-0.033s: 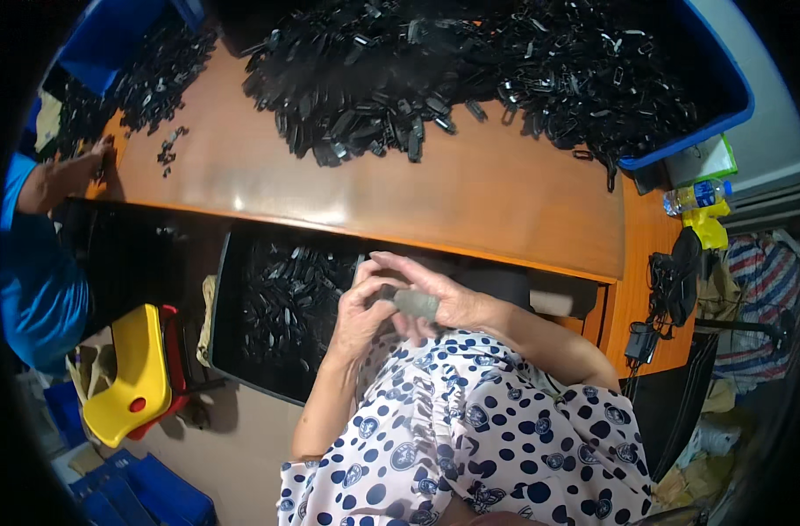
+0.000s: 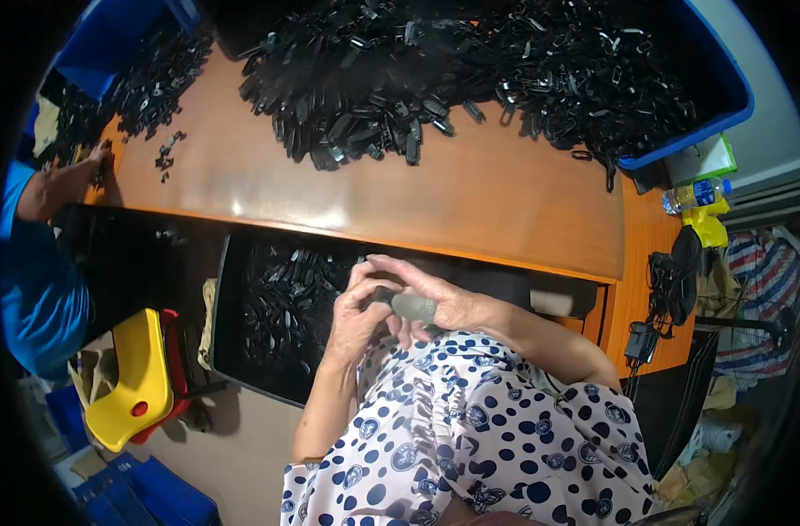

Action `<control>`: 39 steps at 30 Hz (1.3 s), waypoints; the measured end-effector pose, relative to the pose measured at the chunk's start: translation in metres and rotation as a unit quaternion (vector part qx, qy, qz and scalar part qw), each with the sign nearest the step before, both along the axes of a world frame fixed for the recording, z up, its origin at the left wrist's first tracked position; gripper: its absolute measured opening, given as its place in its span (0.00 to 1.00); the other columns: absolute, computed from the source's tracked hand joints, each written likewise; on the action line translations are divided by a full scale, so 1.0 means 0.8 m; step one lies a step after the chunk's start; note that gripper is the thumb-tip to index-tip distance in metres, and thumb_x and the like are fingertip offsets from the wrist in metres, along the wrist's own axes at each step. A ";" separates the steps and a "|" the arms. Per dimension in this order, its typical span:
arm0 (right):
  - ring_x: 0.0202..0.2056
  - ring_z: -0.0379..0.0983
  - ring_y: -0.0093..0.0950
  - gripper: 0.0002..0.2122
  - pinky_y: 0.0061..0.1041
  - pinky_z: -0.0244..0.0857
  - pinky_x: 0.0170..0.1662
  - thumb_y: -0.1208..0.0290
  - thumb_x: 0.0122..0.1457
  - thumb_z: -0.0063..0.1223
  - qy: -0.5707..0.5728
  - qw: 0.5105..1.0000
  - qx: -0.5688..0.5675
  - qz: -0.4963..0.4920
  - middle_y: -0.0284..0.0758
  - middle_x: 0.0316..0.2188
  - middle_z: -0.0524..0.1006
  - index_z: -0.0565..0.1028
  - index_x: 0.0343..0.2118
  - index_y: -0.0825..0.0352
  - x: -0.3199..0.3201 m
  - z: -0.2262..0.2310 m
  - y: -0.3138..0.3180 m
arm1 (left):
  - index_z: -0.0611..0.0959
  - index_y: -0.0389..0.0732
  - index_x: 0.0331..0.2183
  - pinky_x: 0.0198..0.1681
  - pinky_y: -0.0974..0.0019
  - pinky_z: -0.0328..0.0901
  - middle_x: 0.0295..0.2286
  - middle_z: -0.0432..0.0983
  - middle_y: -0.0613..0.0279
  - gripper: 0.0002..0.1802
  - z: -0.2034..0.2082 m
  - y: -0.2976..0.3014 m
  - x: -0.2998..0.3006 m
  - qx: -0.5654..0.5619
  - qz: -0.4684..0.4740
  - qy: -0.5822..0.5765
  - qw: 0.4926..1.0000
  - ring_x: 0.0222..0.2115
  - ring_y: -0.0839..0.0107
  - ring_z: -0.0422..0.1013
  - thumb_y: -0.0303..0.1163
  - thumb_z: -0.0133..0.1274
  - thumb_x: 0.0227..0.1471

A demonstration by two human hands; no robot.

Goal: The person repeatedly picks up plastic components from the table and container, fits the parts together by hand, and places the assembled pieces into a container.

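My left hand and my right hand meet just below the front edge of the wooden table. Together their fingertips pinch a small black plastic part. One finger of my right hand wears a grey finger cot. Under both hands, on the left, a black tray holds several more black parts. A large heap of similar black parts covers the far side of the table. My forearms come out of a white blouse with dark blue dots.
A blue bin borders the heap at the right. A second person in a blue top rests a hand on the table's left end. A yellow stool stands lower left. A plastic bottle and cables lie at the right.
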State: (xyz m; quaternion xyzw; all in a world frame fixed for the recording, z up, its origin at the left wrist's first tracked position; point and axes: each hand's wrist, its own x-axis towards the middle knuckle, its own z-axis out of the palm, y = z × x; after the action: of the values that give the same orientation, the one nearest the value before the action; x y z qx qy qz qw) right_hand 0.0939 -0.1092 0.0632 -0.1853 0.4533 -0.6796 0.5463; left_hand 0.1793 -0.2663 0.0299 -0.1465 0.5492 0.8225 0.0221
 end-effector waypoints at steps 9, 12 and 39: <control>0.16 0.71 0.18 0.28 0.15 0.67 0.20 0.72 0.64 0.41 0.107 0.994 0.022 0.024 0.32 0.21 0.71 0.47 0.65 0.53 -0.034 -0.013 -0.019 | 0.81 0.34 0.36 0.36 0.74 0.67 0.37 0.68 0.65 0.13 0.000 -0.023 -0.025 -0.012 -0.027 0.063 0.998 0.36 0.76 0.67 0.32 0.58 0.49; 0.15 0.71 0.18 0.29 0.16 0.67 0.21 0.75 0.63 0.41 0.160 0.985 0.018 0.056 0.32 0.20 0.71 0.48 0.65 0.53 -0.045 -0.009 -0.026 | 0.80 0.35 0.38 0.34 0.75 0.66 0.34 0.71 0.67 0.13 0.013 -0.035 -0.024 0.021 -0.041 -0.003 0.999 0.31 0.78 0.68 0.34 0.56 0.53; 0.32 0.74 0.34 0.11 0.28 0.67 0.34 0.72 0.59 0.49 0.429 0.812 0.369 -0.140 0.42 0.32 0.75 0.65 0.42 0.71 -0.085 -0.001 0.043 | 0.76 0.41 0.35 0.18 0.82 0.58 0.33 0.77 0.61 0.09 -0.002 0.055 -0.069 0.261 -0.024 -0.133 0.956 0.23 0.81 0.70 0.37 0.51 0.57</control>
State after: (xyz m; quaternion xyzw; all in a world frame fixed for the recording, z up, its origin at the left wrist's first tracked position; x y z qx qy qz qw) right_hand 0.0262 -0.0750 0.0626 -0.1771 0.8795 -0.3817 0.2224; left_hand 0.1242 -0.2225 0.0282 -0.2303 0.3105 0.9096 0.1523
